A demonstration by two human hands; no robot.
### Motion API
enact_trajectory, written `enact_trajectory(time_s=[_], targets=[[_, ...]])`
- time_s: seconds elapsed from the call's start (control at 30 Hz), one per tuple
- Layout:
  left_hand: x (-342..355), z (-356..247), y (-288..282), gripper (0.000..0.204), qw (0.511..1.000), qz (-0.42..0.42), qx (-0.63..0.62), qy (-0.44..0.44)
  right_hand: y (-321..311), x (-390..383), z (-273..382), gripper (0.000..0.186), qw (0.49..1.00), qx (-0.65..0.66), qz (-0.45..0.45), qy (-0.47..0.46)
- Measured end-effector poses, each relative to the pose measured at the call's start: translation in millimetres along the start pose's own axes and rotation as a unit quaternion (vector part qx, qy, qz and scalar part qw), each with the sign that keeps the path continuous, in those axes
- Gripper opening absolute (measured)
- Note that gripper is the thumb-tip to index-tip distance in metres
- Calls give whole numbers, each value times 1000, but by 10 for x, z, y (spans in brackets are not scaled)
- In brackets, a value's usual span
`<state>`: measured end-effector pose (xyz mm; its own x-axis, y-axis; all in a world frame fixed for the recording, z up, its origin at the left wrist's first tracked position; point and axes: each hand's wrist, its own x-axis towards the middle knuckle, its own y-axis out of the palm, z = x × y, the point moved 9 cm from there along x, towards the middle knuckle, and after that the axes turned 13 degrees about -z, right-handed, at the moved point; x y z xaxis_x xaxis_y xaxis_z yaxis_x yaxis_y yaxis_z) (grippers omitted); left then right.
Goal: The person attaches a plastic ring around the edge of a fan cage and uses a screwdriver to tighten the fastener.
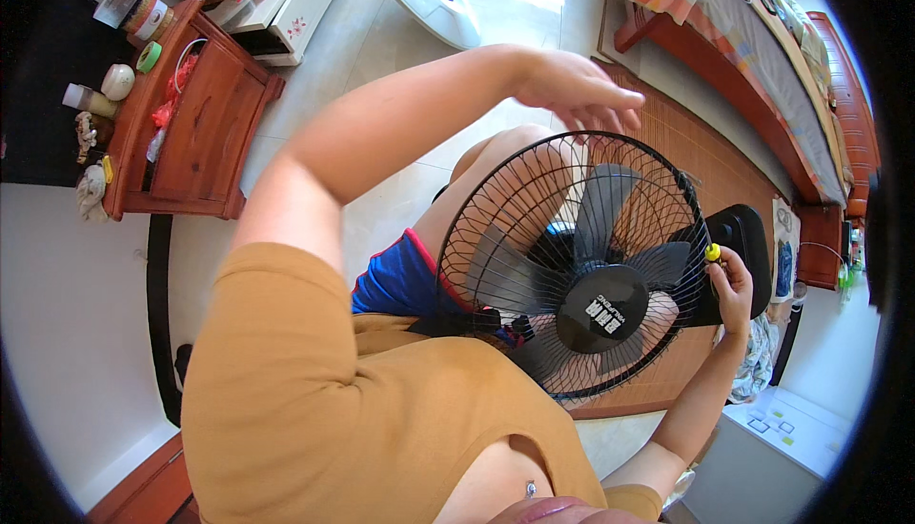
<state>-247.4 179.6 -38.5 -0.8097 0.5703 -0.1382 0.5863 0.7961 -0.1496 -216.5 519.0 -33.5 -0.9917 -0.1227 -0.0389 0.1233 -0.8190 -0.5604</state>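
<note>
One round fan with a black wire cage stood tilted beside blue, red-edged cloth shorts, above a brown slatted mat.
The right hand pinched a small, bright yellow piece at its edge — the left hand hung near the far side, fingers loosely parted.

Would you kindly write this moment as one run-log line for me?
black fan: wire guard around dark blades | left hand: raised, near guard | right hand: holding small yellow object at guard's right edge
</note>
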Motion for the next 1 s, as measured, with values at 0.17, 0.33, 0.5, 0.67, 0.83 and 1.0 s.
enact_trajectory(time_s=[0.17, 0.33, 0.5, 0.67, 0.83, 1.0], targets=[[-462, 191, 106, 54, 992, -81, -92, 9, 0, -60, 70, 27, 999, -18, -28, -17], [-521, 231, 90, 61, 989, -137, -60, 1, 91, 1, 151, 24, 1000, 4, -24, -4], [-453, 140, 84, 70, 992, -119, -21, 21, 189, -3, 121, 31, 991, 38, 102, 72], [-229, 196, 127, 75, 989, -78, -126, 3, 85, -61, 427, 25, 997, 32, 74, 12], [57, 112, 228, 64, 986, -51, -156, 19, -79, -47, 373, 26, 995, -56, -29, -79], [251, 3, 289, 47, 996, 19, -88, 5, -139, -150, 528, 22, 973, -144, -92, -152]])
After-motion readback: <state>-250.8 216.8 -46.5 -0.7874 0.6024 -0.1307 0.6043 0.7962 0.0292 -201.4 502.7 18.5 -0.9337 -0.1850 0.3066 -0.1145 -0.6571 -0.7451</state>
